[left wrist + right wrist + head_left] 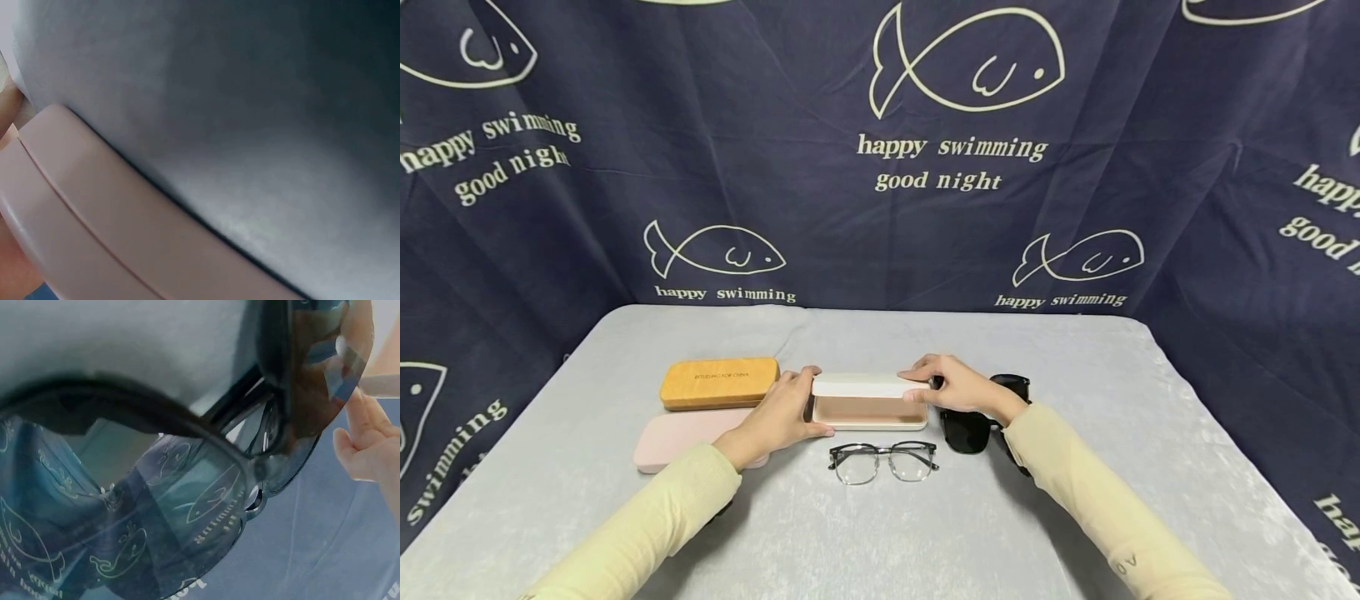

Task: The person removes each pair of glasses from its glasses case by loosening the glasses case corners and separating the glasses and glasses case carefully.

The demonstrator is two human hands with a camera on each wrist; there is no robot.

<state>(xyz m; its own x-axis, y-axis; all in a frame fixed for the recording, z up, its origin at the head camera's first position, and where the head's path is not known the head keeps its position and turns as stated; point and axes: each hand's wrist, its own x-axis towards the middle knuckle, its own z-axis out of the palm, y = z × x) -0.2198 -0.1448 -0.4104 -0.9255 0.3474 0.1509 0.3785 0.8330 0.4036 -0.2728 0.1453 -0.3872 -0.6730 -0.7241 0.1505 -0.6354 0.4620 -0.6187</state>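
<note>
A white glasses case with a brownish-pink inside lies partly opened at the middle of the table, its lid raised at the back. My left hand holds the case's left end, thumb at the front corner and fingers at the back. At the right end, my right hand pinches the lid between thumb and fingers. Just in front lies a pair of eyeglasses with dark upper rims. In the right wrist view, the fingertips meet the white case's edge, behind large dark sunglasses lenses.
Sunglasses lie right of the case, close under the right wrist, with another dark pair behind. A yellow-orange glasses case and a pink one sit at left, the left forearm overlapping the pink one. A dark blue fish-print curtain hangs behind the table.
</note>
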